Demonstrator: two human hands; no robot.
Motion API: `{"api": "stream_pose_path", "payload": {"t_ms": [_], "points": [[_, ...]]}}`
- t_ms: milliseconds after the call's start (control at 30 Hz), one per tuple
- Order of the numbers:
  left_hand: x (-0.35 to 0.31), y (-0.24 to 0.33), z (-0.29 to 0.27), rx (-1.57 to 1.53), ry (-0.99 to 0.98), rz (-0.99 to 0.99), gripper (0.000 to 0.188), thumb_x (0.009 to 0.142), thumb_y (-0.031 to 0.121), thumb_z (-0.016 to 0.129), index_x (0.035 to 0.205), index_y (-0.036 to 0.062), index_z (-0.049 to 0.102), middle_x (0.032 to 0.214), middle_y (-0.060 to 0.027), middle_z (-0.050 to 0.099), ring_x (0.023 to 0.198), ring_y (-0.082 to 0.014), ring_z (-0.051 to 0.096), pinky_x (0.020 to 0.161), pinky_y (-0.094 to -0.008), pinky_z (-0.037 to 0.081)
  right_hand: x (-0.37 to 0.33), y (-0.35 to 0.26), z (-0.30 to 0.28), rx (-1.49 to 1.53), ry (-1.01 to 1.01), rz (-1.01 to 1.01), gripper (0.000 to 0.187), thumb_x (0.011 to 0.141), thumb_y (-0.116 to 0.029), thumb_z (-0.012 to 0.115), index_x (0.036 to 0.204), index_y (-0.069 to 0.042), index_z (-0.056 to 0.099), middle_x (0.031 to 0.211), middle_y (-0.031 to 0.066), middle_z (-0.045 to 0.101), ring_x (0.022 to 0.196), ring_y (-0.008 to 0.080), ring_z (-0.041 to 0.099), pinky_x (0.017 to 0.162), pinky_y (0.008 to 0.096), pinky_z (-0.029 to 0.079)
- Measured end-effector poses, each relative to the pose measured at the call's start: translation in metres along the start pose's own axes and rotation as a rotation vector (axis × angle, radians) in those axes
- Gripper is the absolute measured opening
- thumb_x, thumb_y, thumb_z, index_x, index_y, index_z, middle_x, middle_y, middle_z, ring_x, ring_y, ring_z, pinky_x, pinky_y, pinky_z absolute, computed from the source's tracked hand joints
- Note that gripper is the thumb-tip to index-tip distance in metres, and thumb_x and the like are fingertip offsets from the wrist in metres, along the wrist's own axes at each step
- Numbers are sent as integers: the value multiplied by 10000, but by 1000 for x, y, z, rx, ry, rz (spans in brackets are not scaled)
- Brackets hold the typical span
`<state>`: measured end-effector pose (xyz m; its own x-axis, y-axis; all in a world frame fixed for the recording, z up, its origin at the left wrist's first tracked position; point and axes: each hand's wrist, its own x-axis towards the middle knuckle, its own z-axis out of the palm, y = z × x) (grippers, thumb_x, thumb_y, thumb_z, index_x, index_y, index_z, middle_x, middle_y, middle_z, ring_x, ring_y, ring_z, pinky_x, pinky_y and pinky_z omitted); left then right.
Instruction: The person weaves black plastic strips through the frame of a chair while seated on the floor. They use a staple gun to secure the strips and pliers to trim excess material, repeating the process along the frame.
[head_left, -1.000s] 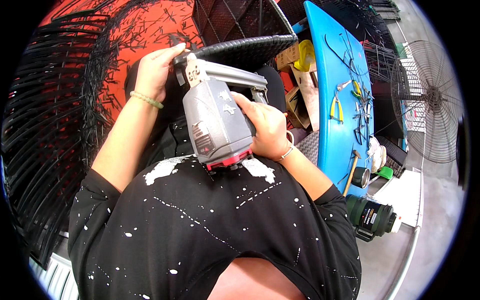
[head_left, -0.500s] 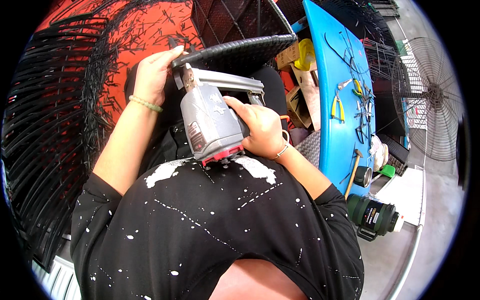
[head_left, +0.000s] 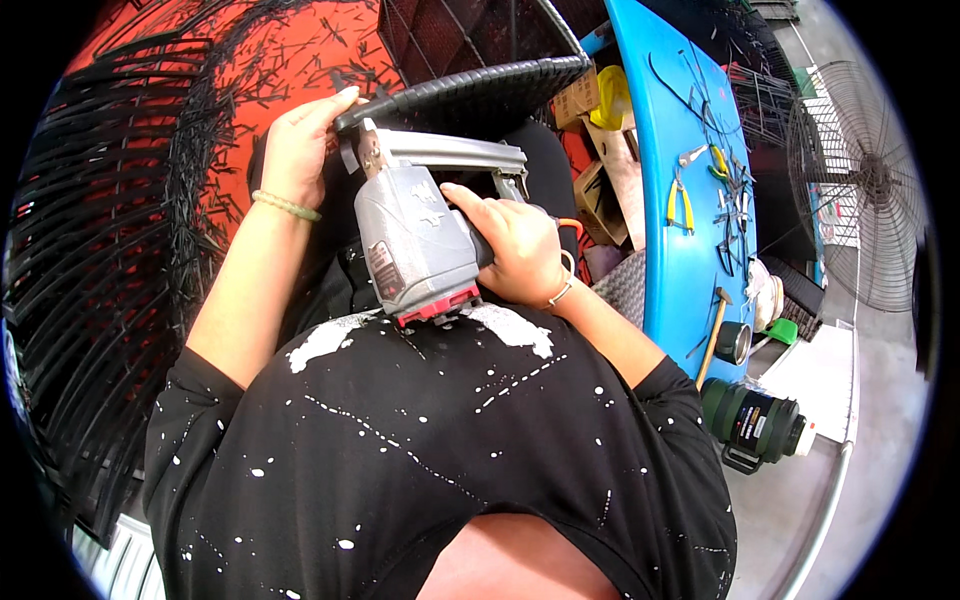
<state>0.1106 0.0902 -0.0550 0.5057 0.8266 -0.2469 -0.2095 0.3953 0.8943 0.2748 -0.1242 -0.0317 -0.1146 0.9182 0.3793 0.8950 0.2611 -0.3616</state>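
Observation:
My right hand [head_left: 522, 252] is closed round the handle of a grey pneumatic staple gun [head_left: 420, 235] with a red end cap. The gun's nose meets the rounded rim of a black woven rattan frame [head_left: 470, 90], near the rim's left end. At that same end, my left hand [head_left: 303, 150] is closed, its thumb and fingers pinching a black plastic strip beside the rim. The strip is mostly hidden by the fingers and the rim. An orange air hose shows behind my right wrist.
On the right stands a blue table [head_left: 668, 270] with yellow-handled pliers [head_left: 680, 207], cutters and a hammer [head_left: 714, 338]. Beyond it are a large dark-green flask [head_left: 752, 425] and a wire-guarded fan [head_left: 870, 185]. Stacked black curved frames [head_left: 100, 270] fill the left. Black offcuts litter the red floor covering [head_left: 330, 45].
The staple gun and both hands have shifted very slightly left, with the gun's nose still at the rim. The surroundings at right sit a little differently in the picture.

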Motion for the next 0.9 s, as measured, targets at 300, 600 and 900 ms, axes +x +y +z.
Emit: {"api": "stream_pose_path", "payload": {"t_ms": [300, 600, 900], "points": [[4, -2, -3, 30, 31, 3, 193, 891, 191, 713, 939, 8, 744, 865, -48, 728, 734, -110, 651, 684, -244, 482, 1, -3, -2, -42, -26, 48, 904, 466, -39, 759, 1339, -68, 526, 740, 65, 573, 674, 268, 608, 597, 383, 485], [3, -2, -5, 53, 21, 12, 201, 893, 205, 708, 953, 17, 744, 853, -34, 728, 702, -94, 639, 621, -232, 446, 2, -7, -3, -34, -44, 94, 801, 529, -36, 694, 1315, -86, 554, 716, 72, 595, 675, 283, 621, 616, 392, 500], [3, 2, -2, 6, 5, -6, 171, 895, 150, 705, 965, -2, 741, 870, -47, 733, 708, -84, 644, 633, -201, 463, -1, -4, 1, -50, -141, 133, 792, 577, -106, 760, 1331, -102, 517, 822, 75, 650, 733, 268, 650, 637, 388, 526]]}}
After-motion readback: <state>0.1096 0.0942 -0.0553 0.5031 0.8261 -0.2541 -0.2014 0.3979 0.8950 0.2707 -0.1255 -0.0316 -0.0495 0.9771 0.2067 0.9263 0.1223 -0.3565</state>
